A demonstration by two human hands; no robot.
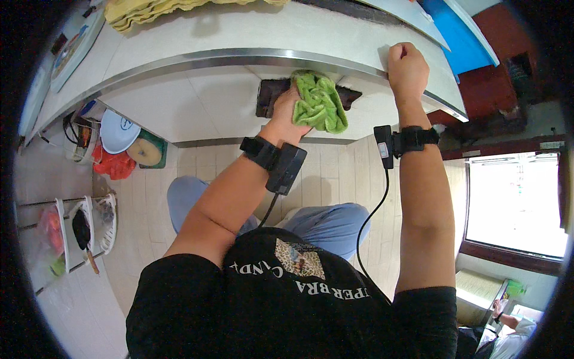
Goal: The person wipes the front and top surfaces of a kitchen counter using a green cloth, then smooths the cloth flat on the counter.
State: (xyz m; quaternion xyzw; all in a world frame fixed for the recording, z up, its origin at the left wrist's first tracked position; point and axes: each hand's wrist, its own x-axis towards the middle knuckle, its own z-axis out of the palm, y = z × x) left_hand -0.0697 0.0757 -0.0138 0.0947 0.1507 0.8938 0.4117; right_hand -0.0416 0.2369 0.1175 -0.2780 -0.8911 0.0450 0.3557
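My left hand [285, 110] holds a crumpled green cloth [320, 104] in front of the white tiled face [213, 98] below the counter. Behind the cloth, a dark rectangular patch [266, 92] on that face is partly covered. The fingers of that hand are mostly hidden by the cloth. Curled into a fist, my right hand [407, 69] rests at the metal-edged front of the pale countertop [332, 36], with nothing visible in it. A black device is strapped to each wrist, and each has a cable.
Yellow folded material [179, 11] lies on the counter. A pale blue basin [117, 131] and a red plastic bag [114, 161] are at left, above a wall rack [87, 229] of slippers. A blue panel [466, 40] stands right. Another person's arm [509, 319] shows lower right.
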